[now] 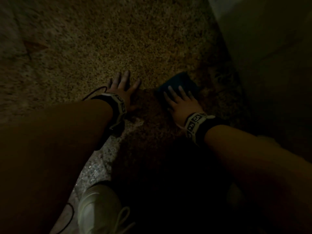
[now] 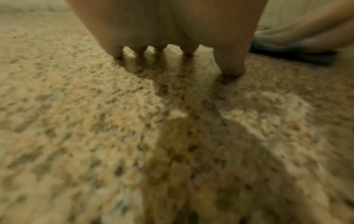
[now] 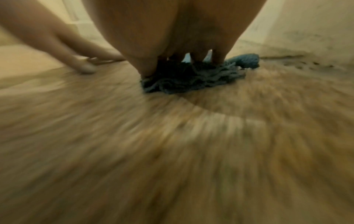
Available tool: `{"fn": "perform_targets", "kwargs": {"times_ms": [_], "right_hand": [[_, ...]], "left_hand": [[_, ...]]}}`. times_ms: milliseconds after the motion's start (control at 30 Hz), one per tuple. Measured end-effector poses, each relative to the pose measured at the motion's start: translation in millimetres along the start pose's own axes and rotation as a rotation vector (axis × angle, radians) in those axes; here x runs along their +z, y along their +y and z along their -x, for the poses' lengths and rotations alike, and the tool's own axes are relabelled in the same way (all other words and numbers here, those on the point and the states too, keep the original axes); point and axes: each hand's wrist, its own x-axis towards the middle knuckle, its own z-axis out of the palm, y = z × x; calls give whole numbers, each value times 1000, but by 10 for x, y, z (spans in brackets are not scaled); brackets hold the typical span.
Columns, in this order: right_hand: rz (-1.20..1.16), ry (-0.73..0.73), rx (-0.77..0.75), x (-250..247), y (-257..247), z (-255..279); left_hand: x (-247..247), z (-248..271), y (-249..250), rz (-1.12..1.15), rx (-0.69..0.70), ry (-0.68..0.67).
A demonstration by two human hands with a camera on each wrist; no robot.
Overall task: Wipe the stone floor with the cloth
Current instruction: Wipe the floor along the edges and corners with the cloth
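One blue cloth [image 1: 179, 83] lay on the speckled stone floor [image 1: 118, 39], near the floor's right edge where a pale wall [image 1: 270, 48] rose. Two hands were down on the floor, each with one marker-patterned wristband: the left wristband [image 1: 120, 105] and the right wristband [image 1: 195, 123].

The right hand [image 1: 181, 103] lay flat on the near part of the cloth, its fingers straight and slightly spread, pressing the fabric down rather than gripping it. In the right wrist view the cloth [image 3: 191, 78] was bunched into folds beneath the fingertips [image 3: 147, 68], with one lighter corner sticking out toward the wall.

The left hand [image 1: 124, 88] rested on bare stone just left of the cloth, not touching it, fingers straight and fanned, holding nothing. In the left wrist view its fingertips [image 2: 232, 66] met the floor [image 2: 95, 121], and the cloth [image 2: 298, 56] showed at the right beneath the other hand.

One pale laced shoe [image 1: 98, 208] stood at the bottom edge of the head view, between the two forearms.
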Motion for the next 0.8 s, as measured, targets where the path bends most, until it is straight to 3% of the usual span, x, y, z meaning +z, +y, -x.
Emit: {"fn": "perform_targets", "kwargs": {"times_ms": [233,400,700,800], "right_hand": [[-37,-13,64,108,-165,82],[-62,-41,74,-2,-209,9],[-4,-32,19,-825,-542,-692],[28,-34,64,-993,-647,-862]], "left_hand": [[-42,34,-27,54,10,2],[42,49,-217,145,-59,30],[399,105,-552,219,-159,21],[520,156,-569,248,-154,30]]}}
